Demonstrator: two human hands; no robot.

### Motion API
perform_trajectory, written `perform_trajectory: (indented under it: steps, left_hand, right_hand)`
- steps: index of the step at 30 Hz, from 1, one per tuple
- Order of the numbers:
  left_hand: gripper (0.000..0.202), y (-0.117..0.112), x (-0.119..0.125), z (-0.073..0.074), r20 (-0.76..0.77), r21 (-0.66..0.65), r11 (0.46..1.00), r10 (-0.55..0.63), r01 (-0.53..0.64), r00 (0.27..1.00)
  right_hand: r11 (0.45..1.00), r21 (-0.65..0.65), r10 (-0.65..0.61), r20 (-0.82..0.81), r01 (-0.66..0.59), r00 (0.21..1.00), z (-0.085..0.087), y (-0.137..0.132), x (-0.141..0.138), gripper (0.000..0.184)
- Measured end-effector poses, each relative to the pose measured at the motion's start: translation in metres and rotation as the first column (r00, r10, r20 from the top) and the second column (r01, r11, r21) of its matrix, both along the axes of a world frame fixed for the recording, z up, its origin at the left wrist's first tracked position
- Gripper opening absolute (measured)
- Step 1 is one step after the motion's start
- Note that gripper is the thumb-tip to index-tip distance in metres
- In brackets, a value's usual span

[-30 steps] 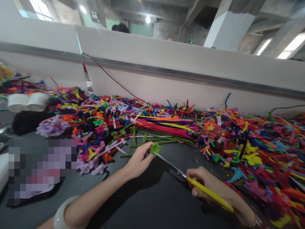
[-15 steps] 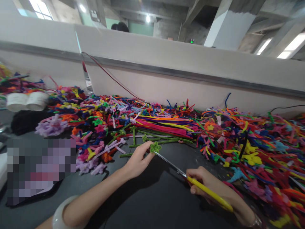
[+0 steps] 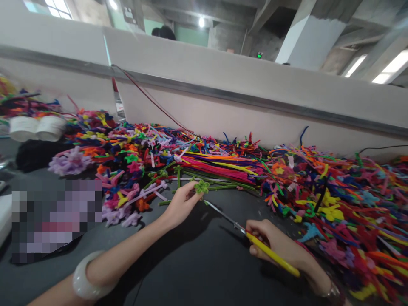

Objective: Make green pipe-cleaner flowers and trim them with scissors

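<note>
Green and fuzzy, a small flower sits above the dark table in the head view, pinched between the thumb and fingers of the person's left hand, that grip closed on it. The right hand has its grip wrapped around a yellow-handled tool, whose slim metal tip points toward the flower and ends just below it; whether it touches anything there is too small to make out. Beyond the flower lie green stems, then a bundle of pink and purple stems. Heaps of bright fuzzy pieces spread to both sides, with lilac flowers at the left near two white cylinders.
</note>
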State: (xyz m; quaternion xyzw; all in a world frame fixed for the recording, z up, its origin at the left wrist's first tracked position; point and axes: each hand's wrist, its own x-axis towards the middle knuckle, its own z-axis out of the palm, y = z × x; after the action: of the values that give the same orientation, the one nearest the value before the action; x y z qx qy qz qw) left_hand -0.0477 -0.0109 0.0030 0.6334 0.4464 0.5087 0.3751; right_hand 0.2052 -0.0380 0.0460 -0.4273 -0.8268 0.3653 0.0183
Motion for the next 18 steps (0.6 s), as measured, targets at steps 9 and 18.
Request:
perform_trajectory:
  steps: [9,18]
  left_hand:
    - [0.013,-0.003,-0.001,0.006,-0.008,0.131,0.984,0.12,-0.118,0.993]
    - [0.012,-0.003,-0.001,0.002,0.032,0.121,0.987,0.104,-0.107,0.994]
  right_hand:
    - [0.98,0.197,0.019,0.057,-0.03,0.998,0.008,0.001,0.006,0.034]
    - [0.982,0.191,0.001,-0.013,0.001,1.0,0.024,-0.012,-0.003,0.046]
